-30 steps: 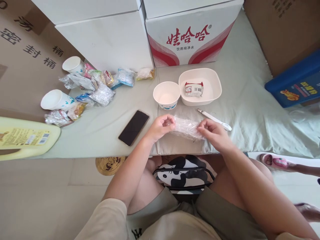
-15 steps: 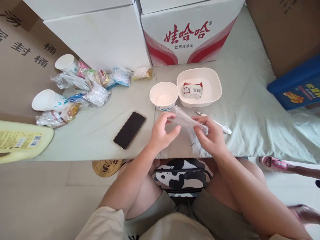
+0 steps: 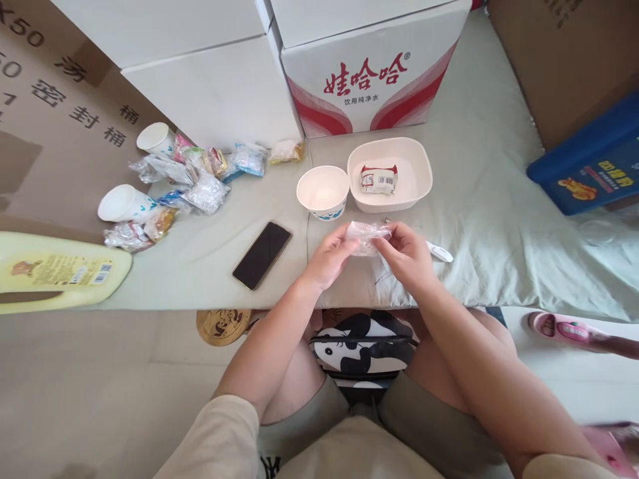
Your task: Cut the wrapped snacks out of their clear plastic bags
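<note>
Both hands meet over the front of the cloth-covered surface. My left hand pinches one end of a crumpled clear plastic bag, and my right hand grips its other end. Just beyond them stand a round white paper bowl with a blue pattern and a rectangular white tub. Inside the tub lies a small white and red packet. A white-handled tool rests behind my right hand, which partly hides it.
A phone lies left of my hands. Farther left are two paper cups, several wrapped packets and a yellow jug. White cartons line the back. A blue container stands right; another person's foot shows below.
My left hand has moved right and closed on the plastic bag. My right hand came slightly left, and the stretched bag is now bunched between both hands. The view shifted a little.
</note>
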{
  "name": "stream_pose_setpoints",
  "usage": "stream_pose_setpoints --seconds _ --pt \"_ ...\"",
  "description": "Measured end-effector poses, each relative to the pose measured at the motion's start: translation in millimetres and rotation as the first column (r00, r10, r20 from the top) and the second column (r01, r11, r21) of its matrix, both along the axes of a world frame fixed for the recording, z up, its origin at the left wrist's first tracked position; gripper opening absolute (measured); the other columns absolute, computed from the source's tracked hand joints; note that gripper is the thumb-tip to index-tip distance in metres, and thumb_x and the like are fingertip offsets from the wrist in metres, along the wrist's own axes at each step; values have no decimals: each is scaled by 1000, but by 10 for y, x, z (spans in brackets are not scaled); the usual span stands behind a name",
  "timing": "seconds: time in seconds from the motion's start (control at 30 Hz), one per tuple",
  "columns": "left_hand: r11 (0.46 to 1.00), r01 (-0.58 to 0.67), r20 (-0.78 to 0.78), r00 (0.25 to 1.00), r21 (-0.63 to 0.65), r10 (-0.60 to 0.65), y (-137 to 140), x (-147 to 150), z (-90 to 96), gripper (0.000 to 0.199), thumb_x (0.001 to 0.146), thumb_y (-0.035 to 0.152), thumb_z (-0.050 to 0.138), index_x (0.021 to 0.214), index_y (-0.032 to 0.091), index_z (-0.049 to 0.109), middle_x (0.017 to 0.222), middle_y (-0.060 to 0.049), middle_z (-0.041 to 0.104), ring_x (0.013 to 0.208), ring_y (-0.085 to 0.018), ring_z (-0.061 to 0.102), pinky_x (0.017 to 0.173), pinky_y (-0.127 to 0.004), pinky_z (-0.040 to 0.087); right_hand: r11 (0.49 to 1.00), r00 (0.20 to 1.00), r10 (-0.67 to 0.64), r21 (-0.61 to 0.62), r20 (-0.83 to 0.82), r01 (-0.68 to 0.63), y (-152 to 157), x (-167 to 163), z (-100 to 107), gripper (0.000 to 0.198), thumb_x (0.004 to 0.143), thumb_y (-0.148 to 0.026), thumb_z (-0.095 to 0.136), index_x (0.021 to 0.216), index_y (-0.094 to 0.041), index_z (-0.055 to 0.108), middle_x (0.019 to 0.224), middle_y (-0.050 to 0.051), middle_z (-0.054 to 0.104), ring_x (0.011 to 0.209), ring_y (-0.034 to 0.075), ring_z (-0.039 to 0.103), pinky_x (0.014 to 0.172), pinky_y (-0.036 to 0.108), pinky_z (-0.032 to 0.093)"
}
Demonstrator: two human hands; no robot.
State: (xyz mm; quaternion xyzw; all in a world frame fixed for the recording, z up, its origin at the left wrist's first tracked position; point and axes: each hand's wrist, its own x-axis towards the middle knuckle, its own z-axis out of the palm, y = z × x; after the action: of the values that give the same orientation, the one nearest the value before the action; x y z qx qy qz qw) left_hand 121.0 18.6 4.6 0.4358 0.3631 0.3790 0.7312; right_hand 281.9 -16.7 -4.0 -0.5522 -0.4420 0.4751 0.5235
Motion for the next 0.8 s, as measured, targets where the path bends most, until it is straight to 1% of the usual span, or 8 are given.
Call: stream_pose_setpoints --seconds 0.17,0.27,0.33,0.4,0.53,0.63,0.73,0.8 --pt "942 -213 -222 936 259 273 71 -120 -68 53 62 51 93 94 20 65 88 -1 72 82 -15 66 79 -29 52 999 996 39 5 83 -39 -7 28 58 24 82 -44 66 81 -22 59 73 0 61 68 15 55 65 30 42" --pt "807 -395 -272 798 438 538 269 -365 77 50 66 53 89 86 22 56 81 2 66 73 -13 61 71 -28 49 997 991 79 -5 107 -78 -3 33 97 22 84 -42 60 78 -21 59 71 0 60 67 15 56 65 31 42" --pt "709 -314 -394 658 631 642 480 -481 285 38 73 37 85 76 22 50 70 5 53 66 -11 53 67 -27 43 994 985 113 -24 132 -111 11 38 104 21 86 -41 58 78 -21 59 69 0 60 66 16 56 64 31 42" --pt "636 -53 -536 487 770 689 726 -480 510 36 71 14 78 68 22 43 66 5 45 67 -11 49 67 -28 39 989 976 150 -30 158 -147 32 41 101 21 86 -41 56 79 -22 59 68 0 60 65 16 56 64 31 42" --pt "727 450 -845 142 519 515 1174 -146 694 29 65 2 69 65 22 47 66 0 53 75 -20 59 73 -33 43 980 956 195 -11 221 -197 93 47 95 20 86 -39 55 78 -21 59 67 0 61 64 15 54 63 30 41" --pt "815 536 -947 -82 220 310 1390 153 540 26 64 2 70 63 20 51 78 -7 67 94 -29 68 87 -40 49 978 946 202 -7 255 -207 146 59 98 20 85 -38 53 77 -21 59 65 0 60 62 15 52 63 30 40" --pt "849 524 -980 -118 75 160 1531 318 326 24 67 3 72 59 17 53 76 -8 67 102 -30 69 99 -43 49 978 937 201 -8 285 -207 188 81 102 20 85 -37 52 76 -21 59 64 0 60 60 15 51 63 30 40" --pt "885 462 -997 -9 59 71 1616 344 241 24 65 -1 74 58 14 56 67 -5 64 102 -29 69 101 -44 50 978 933 200 -8 299 -207 207 98 103 20 85 -37 52 76 -21 60 64 0 60 61 15 52 62 30 39"
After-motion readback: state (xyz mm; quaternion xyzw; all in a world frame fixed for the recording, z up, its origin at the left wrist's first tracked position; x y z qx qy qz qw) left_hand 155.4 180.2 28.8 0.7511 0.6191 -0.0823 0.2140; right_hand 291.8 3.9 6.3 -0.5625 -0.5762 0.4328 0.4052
